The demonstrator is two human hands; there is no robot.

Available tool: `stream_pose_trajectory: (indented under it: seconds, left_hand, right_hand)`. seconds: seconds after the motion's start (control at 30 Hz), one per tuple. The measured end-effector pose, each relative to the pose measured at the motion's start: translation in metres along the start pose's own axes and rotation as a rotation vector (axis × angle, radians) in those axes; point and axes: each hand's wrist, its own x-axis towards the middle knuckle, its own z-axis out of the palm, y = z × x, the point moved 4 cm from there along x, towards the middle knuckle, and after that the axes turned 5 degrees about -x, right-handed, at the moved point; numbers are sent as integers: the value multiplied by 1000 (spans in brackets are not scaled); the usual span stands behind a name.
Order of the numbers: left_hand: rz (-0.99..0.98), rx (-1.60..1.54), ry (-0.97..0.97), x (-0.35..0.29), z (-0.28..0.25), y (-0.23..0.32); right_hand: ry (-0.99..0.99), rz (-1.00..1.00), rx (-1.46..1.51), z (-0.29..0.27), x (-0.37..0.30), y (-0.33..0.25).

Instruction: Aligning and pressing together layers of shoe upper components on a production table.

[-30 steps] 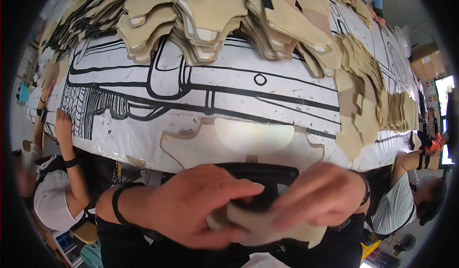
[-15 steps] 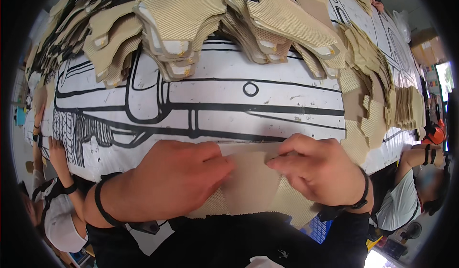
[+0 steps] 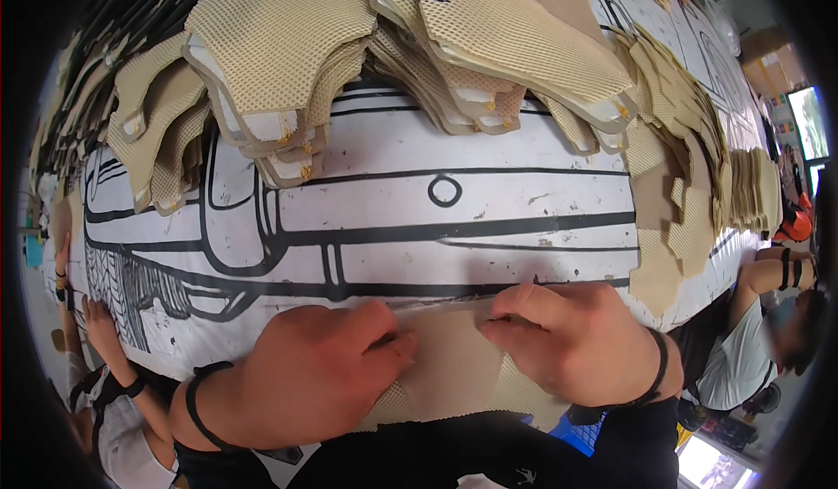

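Observation:
Close to my body, at the table's near edge, a beige fabric piece [image 3: 456, 362] is stretched between both hands. Its middle is smooth and its two sides are honeycomb mesh. My left hand [image 3: 323, 371] pinches its far left corner with curled fingers. On the other side, the thumb and fingers of my right hand [image 3: 572, 339] close on the far right corner. Both hands hide the spots they grip. Beyond them lie stacked beige mesh pieces [image 3: 279, 44] with pale backing and small yellow marks at their tips.
The white table cover [image 3: 524, 196] carries a bold black line drawing. More mesh stacks [image 3: 506, 48] lie at the far side, others [image 3: 685, 148] to the right. A blue plastic basket [image 3: 578, 432] shows below the table edge. Co-workers sit left [image 3: 131, 437] and right [image 3: 742, 349].
The view has tilted, so the table drawing and my hands sit lower in the picture. Both hands keep their pinch on the fabric piece.

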Motion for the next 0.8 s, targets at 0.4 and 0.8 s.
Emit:
stream_pose_trajectory:
  seconds: [0.4, 0.8]
  left_hand:
    - [9, -30, 25, 0, 2, -5]
    - [-3, -40, 19, 1, 5, -8]
  right_hand:
    - [8, 39, -46, 2, 5, -2]
    - [9, 49, -75, 3, 5, -1]
